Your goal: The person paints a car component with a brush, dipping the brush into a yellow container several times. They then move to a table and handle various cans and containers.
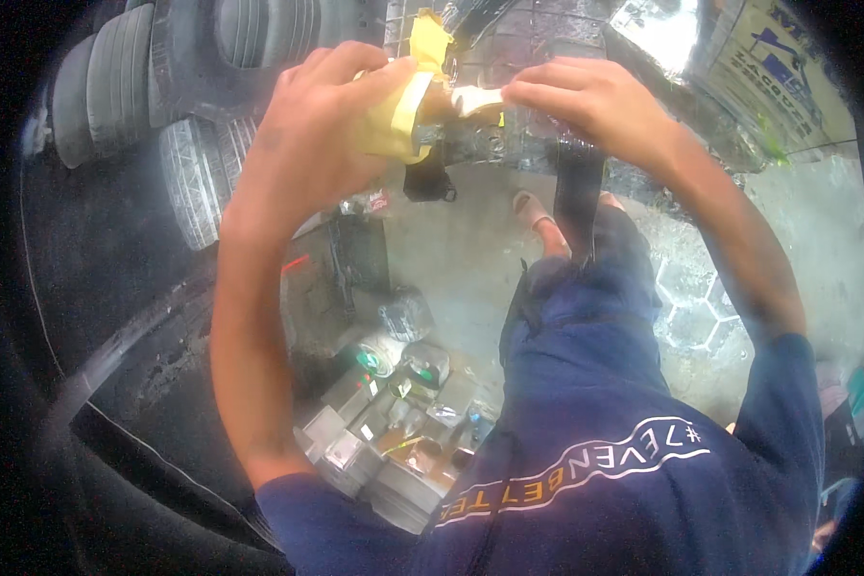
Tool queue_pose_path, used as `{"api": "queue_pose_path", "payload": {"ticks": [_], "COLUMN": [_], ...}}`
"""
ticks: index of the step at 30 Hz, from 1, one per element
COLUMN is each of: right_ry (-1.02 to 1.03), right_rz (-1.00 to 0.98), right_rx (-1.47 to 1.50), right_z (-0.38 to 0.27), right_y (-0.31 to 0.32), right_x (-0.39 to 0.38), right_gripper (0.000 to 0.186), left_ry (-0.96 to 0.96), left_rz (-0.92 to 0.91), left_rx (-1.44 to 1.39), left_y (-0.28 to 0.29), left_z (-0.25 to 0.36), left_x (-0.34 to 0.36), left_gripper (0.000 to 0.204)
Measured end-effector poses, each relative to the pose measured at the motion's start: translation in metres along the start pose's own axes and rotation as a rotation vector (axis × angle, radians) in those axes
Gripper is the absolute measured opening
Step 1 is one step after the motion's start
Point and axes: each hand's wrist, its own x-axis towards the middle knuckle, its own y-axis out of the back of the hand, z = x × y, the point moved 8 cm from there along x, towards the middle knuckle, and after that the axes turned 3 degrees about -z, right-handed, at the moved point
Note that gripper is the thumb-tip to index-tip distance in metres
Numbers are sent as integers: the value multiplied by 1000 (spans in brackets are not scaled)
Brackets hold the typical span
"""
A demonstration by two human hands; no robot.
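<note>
At the upper middle, my left hand (331, 125) is closed around a yellow folded piece (406, 113), which looks like paper or a packet. A yellow flap (431, 40) sticks up beyond it. My right hand (590, 101) pinches the end of a small white piece (478, 100), of a kind I cannot make out. Its other end meets something brownish beside the yellow piece, and the contact there is blurred. Both hands are raised in front of me at about the same height. Below the yellow piece shows a black object (426, 180).
Several tyres (120, 82) are stacked at the far left. A pale printed container (787, 72) stands at the far right. Lower left, a box of small parts and packs (408, 432) sits near my body. A dark curved panel (115, 384) lies farther left.
</note>
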Motion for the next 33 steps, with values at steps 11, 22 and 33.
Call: {"api": "queue_pose_path", "payload": {"ticks": [11, 22, 33], "right_ry": [-109, -500, -910], "right_rz": [-128, 158, 350], "right_rx": [-81, 358, 1163], "right_z": [17, 25, -8], "right_y": [-6, 35, 60], "right_x": [-20, -26, -82], "right_gripper": [45, 23, 27], "left_ry": [72, 316, 941], "left_rz": [23, 356, 1150], "left_rx": [-81, -81, -1082], "left_y": [17, 50, -25], "left_z": [-12, -4, 98], "left_x": [-7, -97, -221], "left_gripper": [71, 71, 75]}}
